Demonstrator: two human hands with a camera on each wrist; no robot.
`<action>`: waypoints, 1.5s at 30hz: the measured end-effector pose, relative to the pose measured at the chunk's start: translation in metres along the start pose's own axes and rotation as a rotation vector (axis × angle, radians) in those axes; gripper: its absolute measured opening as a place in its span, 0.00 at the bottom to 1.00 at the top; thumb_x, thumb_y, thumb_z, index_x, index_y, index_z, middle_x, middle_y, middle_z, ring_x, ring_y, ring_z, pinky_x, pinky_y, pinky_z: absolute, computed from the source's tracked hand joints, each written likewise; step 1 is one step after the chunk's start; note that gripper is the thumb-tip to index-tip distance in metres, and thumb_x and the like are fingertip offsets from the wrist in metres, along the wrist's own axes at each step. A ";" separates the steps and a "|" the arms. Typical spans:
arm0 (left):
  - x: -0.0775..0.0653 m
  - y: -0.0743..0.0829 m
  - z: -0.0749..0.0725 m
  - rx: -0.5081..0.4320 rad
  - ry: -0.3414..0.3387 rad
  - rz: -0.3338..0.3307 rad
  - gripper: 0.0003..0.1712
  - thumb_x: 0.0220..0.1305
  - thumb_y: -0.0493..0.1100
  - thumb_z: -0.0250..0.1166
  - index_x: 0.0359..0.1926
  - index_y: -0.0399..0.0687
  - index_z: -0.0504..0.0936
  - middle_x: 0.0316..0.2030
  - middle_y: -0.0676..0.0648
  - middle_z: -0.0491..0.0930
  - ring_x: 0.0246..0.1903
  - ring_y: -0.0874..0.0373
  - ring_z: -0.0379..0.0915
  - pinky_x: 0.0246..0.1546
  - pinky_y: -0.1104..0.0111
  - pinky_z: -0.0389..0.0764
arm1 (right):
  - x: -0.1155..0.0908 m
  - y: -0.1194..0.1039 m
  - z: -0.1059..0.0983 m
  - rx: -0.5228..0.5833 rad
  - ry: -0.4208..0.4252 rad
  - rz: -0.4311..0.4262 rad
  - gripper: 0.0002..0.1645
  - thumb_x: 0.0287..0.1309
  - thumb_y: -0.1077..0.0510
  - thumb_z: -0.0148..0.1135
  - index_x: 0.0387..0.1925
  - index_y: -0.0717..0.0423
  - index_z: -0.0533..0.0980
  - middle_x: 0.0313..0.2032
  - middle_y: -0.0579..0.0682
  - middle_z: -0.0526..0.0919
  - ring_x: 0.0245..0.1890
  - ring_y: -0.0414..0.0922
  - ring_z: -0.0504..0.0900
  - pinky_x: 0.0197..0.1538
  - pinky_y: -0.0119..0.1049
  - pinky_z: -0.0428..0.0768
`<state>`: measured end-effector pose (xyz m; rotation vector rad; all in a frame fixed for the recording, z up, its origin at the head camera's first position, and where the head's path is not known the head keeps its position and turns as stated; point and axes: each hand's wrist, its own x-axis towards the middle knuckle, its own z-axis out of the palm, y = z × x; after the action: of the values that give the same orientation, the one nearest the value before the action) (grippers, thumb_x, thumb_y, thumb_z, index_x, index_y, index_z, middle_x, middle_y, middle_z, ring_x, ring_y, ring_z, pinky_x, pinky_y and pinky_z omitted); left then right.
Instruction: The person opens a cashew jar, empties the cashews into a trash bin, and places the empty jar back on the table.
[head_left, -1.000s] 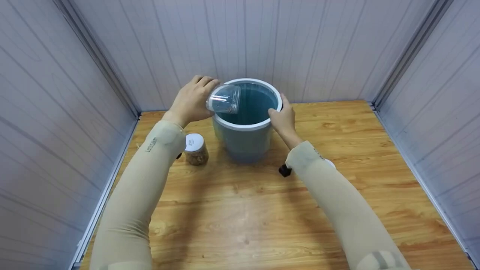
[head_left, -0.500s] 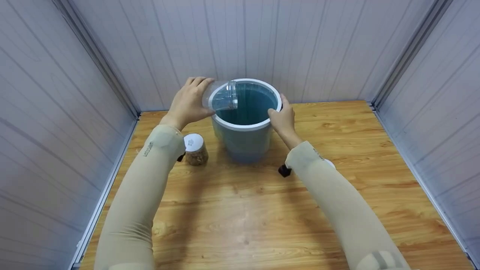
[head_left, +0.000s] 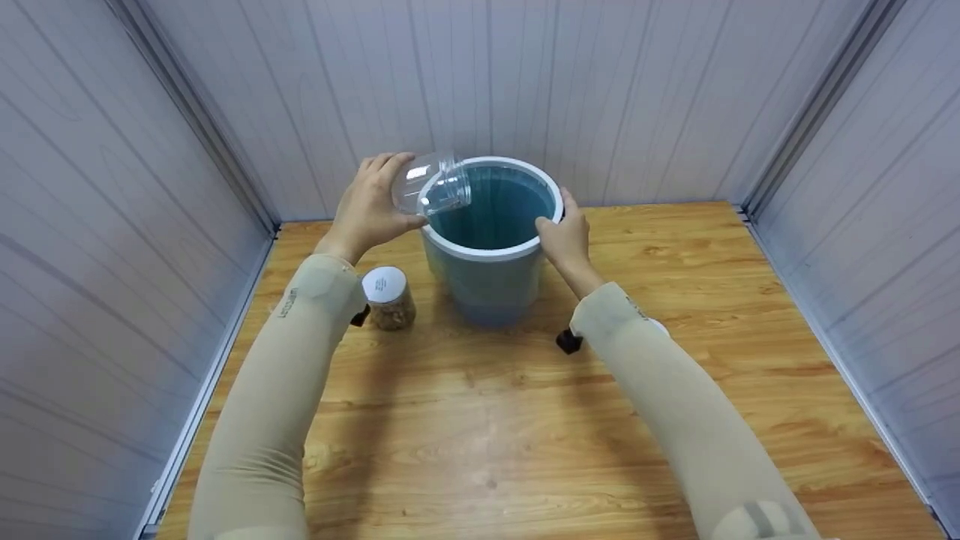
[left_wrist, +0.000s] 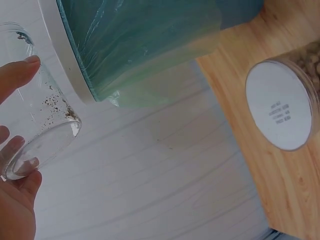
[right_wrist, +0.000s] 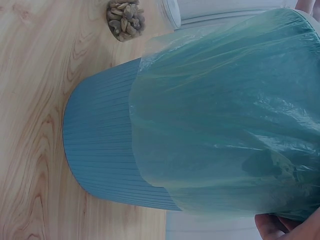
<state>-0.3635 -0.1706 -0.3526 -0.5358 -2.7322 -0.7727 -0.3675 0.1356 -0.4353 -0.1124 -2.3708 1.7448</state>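
My left hand grips a clear jar round its base end. The jar lies tilted on its side, its mouth over the left rim of a blue bin. Dark crumbs cling to the jar's inner wall in the left wrist view. On the bin's right side, my right hand holds the white rim, thumb on top and fingers outside. A translucent green liner bag covers the bin's upper part and its inside. What lies at the bin's bottom is hidden.
A white-lidded jar of brown, nut-like pieces stands on the wooden floor, left of the bin. Part of a white round thing shows behind the right sleeve. Panelled walls enclose the back and sides.
My left hand has drawn the jar a little left and up, so its mouth has shifted toward the bin's left rim. The right hand and the bin have stayed put.
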 end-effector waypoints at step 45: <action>-0.036 -0.024 0.024 -0.352 0.156 -0.105 0.55 0.56 0.46 0.87 0.78 0.38 0.67 0.75 0.36 0.73 0.75 0.40 0.68 0.80 0.48 0.68 | 0.000 -0.002 -0.001 -0.013 -0.015 -0.021 0.46 0.70 0.62 0.56 0.85 0.63 0.55 0.84 0.61 0.62 0.81 0.62 0.66 0.80 0.57 0.69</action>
<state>-0.3448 -0.1868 -0.3952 -0.3820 -2.5084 -1.2777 -0.3676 0.1357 -0.4331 -0.0764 -2.3848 1.7272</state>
